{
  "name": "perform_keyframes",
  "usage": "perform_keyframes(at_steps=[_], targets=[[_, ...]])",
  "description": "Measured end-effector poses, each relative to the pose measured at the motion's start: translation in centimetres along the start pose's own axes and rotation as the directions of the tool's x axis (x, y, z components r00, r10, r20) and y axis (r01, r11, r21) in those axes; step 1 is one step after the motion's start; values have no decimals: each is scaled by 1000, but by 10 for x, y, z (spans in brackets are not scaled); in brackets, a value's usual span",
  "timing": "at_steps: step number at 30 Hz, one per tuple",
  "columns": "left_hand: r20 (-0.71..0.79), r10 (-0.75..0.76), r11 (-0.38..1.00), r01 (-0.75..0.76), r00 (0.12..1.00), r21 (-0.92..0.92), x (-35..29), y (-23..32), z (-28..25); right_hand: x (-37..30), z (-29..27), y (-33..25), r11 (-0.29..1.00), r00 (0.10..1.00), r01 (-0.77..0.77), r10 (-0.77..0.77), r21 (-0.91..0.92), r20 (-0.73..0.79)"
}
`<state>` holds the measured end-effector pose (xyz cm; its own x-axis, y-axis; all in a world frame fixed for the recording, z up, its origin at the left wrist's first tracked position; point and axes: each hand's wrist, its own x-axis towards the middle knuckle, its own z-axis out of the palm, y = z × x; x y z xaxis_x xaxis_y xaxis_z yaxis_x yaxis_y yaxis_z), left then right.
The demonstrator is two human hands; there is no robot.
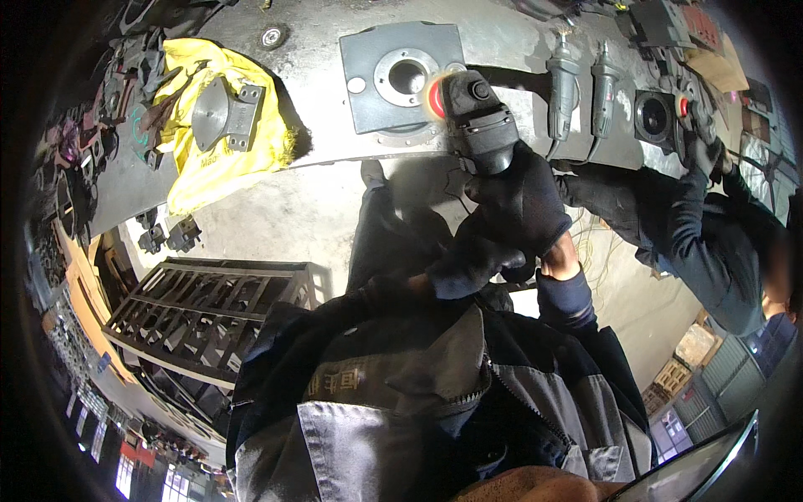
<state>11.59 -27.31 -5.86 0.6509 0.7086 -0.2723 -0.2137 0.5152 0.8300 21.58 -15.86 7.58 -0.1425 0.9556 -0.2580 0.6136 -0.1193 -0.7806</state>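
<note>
My right hand [527, 197], in a dark glove, is wrapped round the body of a black angle grinder [481, 125]. The grinder's red disc [436, 98], blurred at its rim, is at the right edge of a grey square metal plate [368, 67]. That plate has a raised ring round a central hole. Close to my body, my left hand [468, 266], also gloved in dark cloth, has its fingers curled just below the right hand. What it holds, if anything, is hidden.
Left on the bench [322, 25], a grey metal bracket [215, 113] lies on a yellow sack [188, 180]. Two grey power tools, a die grinder [562, 96] and its twin [603, 96], lie to the right. Beyond them a co-worker [711, 243] works. A dark metal rack [209, 309] stands lower left.
</note>
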Motion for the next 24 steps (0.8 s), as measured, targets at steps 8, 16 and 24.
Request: perform_keyframes(at_steps=[8,16,24], targets=[[-23,-32,992,34,999,119,-30,-10,-30,12,30,-8,978,984,-164,154,129,84],[-13,-93,958,93,996,270,-55,-7,-52,7,41,-13,944,967,-249,230,217,108],[-95,8,849,43,995,527,-22,42,-33,25,21,11,998,1000,-26,27,63,-13]])
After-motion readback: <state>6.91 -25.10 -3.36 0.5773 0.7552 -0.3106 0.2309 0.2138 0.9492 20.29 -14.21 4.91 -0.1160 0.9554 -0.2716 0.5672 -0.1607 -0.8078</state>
